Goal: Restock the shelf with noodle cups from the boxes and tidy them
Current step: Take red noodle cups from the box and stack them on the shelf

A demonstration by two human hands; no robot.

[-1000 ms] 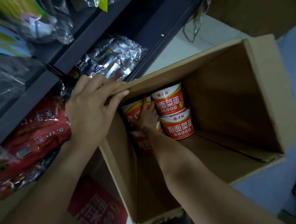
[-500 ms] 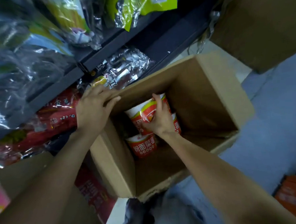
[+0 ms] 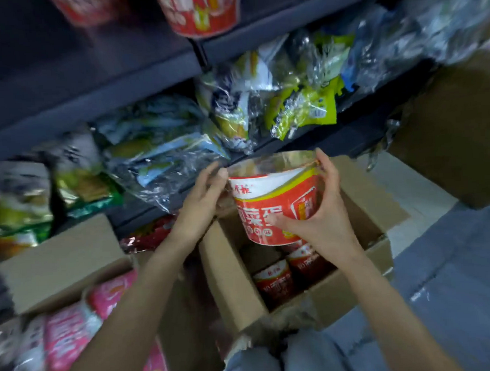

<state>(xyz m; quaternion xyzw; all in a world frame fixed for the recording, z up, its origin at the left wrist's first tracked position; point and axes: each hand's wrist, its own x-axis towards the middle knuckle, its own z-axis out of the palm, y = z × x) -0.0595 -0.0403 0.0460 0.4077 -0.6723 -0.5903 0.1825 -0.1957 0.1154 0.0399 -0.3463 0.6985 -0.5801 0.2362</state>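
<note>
I hold a red-and-white noodle cup (image 3: 276, 200) up above the open cardboard box (image 3: 231, 274). My right hand (image 3: 319, 209) grips its right side, thumb across the label and fingers at the rim. My left hand (image 3: 202, 199) touches the cup's left rim with its fingertips. Down in the box two more red cups (image 3: 293, 270) lie in shadow. On the top shelf another red noodle cup (image 3: 200, 10) stands, blurred.
Dark shelves (image 3: 91, 88) hold crinkly snack bags (image 3: 276, 98). A second cardboard box (image 3: 60, 263) with pink packets (image 3: 72, 333) sits at the left. A brown box (image 3: 457, 134) stands at the right on the grey floor (image 3: 455, 273). My knees (image 3: 281, 362) are at the bottom.
My right hand has lifted a cup out of the box. My left hand left the box flap and came to the cup's rim. The view tilted up towards the shelves.
</note>
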